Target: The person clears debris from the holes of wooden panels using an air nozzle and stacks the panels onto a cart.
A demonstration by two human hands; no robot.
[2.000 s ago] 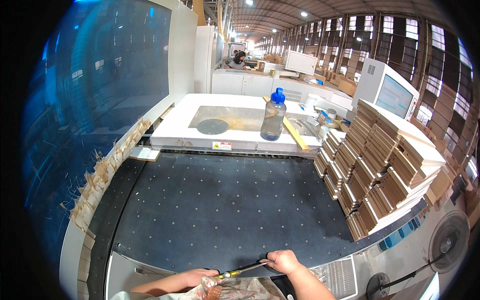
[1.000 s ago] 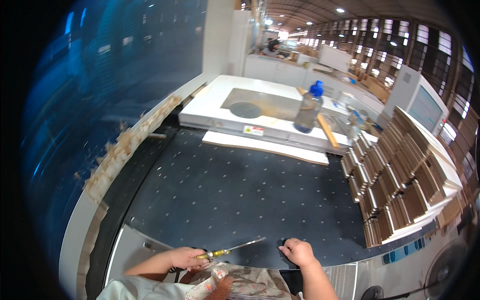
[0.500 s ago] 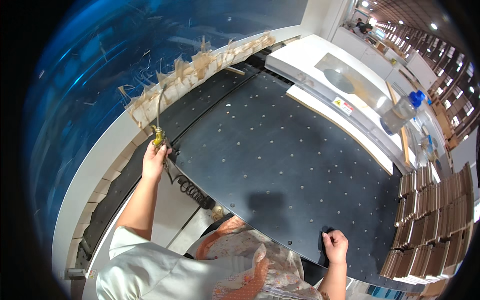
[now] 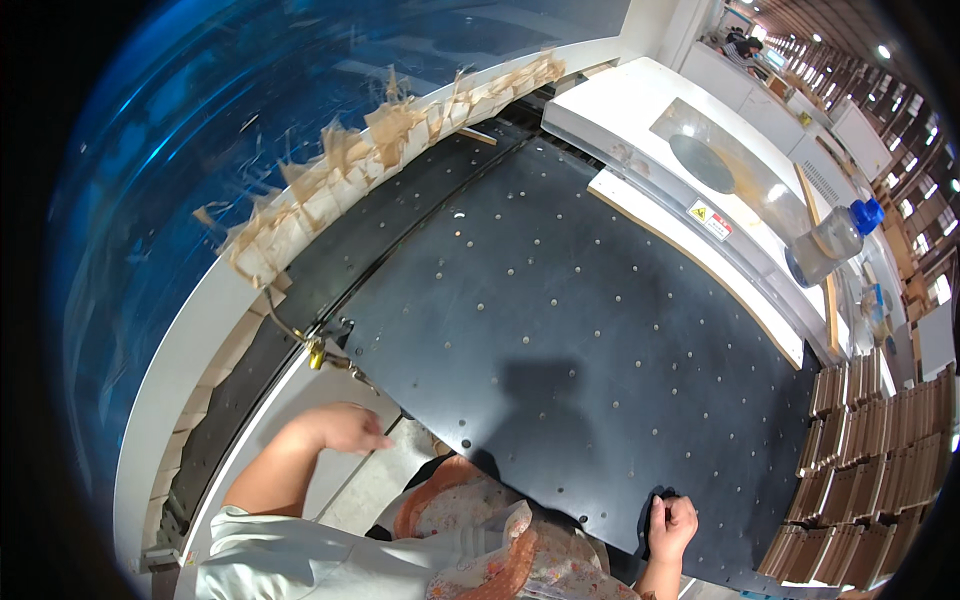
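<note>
My left hand [image 4: 350, 429] hovers off the near left edge of the dark table, fingers loosely bent and apart from anything, with nothing seen in it. Above it, a brass-coloured air blow gun [image 4: 317, 354] with a thin bent nozzle hangs by the table's left corner; its hose runs down toward the gap. At the near right edge, my right hand [image 4: 673, 524] rests curled in a fist on the dark table [image 4: 620, 330], thumb up. No object shows in that fist.
Stacked brown board strips [image 4: 870, 470] stand along the table's right side. A clear bottle with a blue cap [image 4: 835, 240] sits on the white machine housing [image 4: 640, 100] at far right. Ragged tan flaps [image 4: 390, 130] line the blue cover's edge. A person [image 4: 740, 50] is far off.
My left hand has let go of the air blow gun and moved down toward my body. The gun now hangs lower by the table corner. My right hand stays curled at the table edge.
</note>
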